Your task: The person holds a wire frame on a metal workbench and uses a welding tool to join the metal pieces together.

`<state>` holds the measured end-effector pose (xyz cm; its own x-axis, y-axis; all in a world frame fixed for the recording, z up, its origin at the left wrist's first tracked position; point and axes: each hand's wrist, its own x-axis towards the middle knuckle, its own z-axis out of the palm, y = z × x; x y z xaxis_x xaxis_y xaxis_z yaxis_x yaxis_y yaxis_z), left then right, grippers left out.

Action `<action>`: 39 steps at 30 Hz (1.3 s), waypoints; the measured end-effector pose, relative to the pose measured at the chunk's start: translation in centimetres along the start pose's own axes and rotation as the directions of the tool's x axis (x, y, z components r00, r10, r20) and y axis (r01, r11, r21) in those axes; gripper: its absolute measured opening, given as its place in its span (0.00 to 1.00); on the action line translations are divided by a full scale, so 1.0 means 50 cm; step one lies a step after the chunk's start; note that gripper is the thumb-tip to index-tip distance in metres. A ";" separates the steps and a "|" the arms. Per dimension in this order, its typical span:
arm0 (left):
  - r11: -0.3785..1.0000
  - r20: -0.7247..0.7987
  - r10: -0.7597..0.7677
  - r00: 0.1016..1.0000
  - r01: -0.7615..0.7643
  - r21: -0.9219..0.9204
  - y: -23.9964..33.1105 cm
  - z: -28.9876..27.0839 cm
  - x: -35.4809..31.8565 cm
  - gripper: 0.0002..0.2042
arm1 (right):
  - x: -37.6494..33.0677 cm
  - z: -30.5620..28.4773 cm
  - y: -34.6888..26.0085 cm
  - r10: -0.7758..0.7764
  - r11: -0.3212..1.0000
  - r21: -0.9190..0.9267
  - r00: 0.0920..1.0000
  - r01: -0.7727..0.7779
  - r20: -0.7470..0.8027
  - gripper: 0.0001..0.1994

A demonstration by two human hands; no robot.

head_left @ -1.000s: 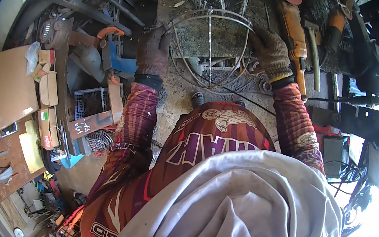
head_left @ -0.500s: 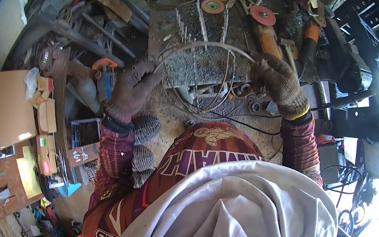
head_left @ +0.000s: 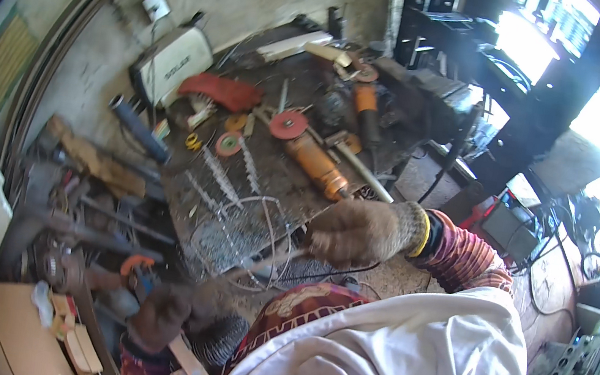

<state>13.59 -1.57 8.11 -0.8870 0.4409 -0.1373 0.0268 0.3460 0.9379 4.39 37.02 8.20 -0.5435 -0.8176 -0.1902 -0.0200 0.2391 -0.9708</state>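
Observation:
Both my hands wear dirty knitted work gloves. My right hand, in front of the bench, is closed on a coil of thin metal wire. Thin loops of the coil hang over the near edge of the dark metal workbench. From the right hand a blurred length of wire slants down to my left hand. That hand is lower left, smeared by motion, with its fingers curled at the wire's end. Dark ribbed coils lie beside it.
On the bench lie an orange angle grinder with a pink disc, a second orange grinder, a green-centred disc, a hammer and a red glove. Metal scrap and a cardboard box stand at left.
The view has swung, showing more wall and the bench's far side. The wire coil is lower; my left hand has dropped toward the lower left, and my right hand has come inward.

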 end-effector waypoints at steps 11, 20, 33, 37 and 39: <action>0.992 0.083 -0.078 0.993 0.086 -0.093 0.019 0.014 -0.056 0.23 | -0.039 0.027 0.028 -0.197 0.960 -0.187 0.978 0.207 0.069 0.17; 0.970 -0.522 0.039 0.852 0.092 0.223 -0.204 -0.039 0.054 0.10 | 0.175 0.033 0.176 -0.236 0.971 -0.091 0.847 0.219 -0.477 0.18; 0.786 -0.707 0.289 0.645 0.262 0.560 -0.445 0.019 0.137 0.13 | 0.336 0.004 0.379 -0.432 0.817 -0.574 0.713 0.051 -0.552 0.18; 0.848 -0.744 0.221 0.631 0.252 0.465 -0.449 0.024 0.144 0.14 | 0.332 0.005 0.415 -0.378 0.797 -0.598 0.709 -0.078 -0.596 0.19; 0.855 -0.744 0.226 0.629 0.238 0.461 -0.449 0.025 0.148 0.14 | 0.328 0.001 0.437 -0.364 0.809 -0.584 0.718 -0.071 -0.593 0.19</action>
<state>7.02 -5.06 -14.35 -0.8948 -0.2605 0.3626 0.0245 0.7823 0.6224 -4.92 28.79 -16.15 -0.8805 -0.3638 0.3040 -0.4672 0.5572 -0.6864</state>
